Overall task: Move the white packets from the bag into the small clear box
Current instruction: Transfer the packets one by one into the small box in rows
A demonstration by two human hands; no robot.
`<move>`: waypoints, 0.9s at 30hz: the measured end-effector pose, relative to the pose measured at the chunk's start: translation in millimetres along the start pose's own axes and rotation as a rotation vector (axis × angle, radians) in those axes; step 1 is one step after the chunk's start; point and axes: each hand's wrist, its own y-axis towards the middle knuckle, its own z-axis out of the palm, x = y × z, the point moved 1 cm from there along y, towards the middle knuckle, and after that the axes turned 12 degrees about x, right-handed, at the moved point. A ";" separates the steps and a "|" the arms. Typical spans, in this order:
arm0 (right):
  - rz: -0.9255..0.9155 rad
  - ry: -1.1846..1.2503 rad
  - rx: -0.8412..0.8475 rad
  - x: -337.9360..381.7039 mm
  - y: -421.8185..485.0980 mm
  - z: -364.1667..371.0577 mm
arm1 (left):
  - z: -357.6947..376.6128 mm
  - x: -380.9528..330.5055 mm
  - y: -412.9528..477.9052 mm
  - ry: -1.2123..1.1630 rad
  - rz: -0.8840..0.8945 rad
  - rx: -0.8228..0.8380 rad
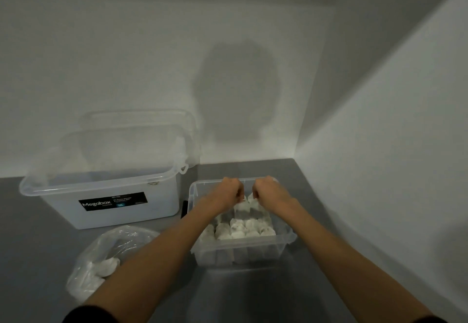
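One tub (164, 203), lids (136, 130) behind, bag (83, 259) in front

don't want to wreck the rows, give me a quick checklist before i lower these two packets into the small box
1. Pinch of the left hand on the left packet: ok.
2. Pinch of the right hand on the right packet: ok.
3. Both hands over the small clear box, not the large box: ok.
4. The packed rows standing upright: ok.
5. Free slot at the far end of the rows: cannot tell, the hands hide it.
6. The bag open, with spare packets inside: ok.
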 end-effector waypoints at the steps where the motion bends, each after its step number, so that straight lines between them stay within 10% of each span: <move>1: -0.003 -0.022 -0.007 -0.1 2.1 0.9 | 2.4 -0.5 3.1 0.014 -0.010 0.003; 18: 0.004 -0.145 -0.001 2.8 9.6 1.7 | 21.4 0.7 10.3 0.378 -0.100 -0.061; 27: -0.025 -0.015 -0.142 15.1 -8.8 -36.6 | -11.3 15.5 -31.1 0.193 -0.094 -0.226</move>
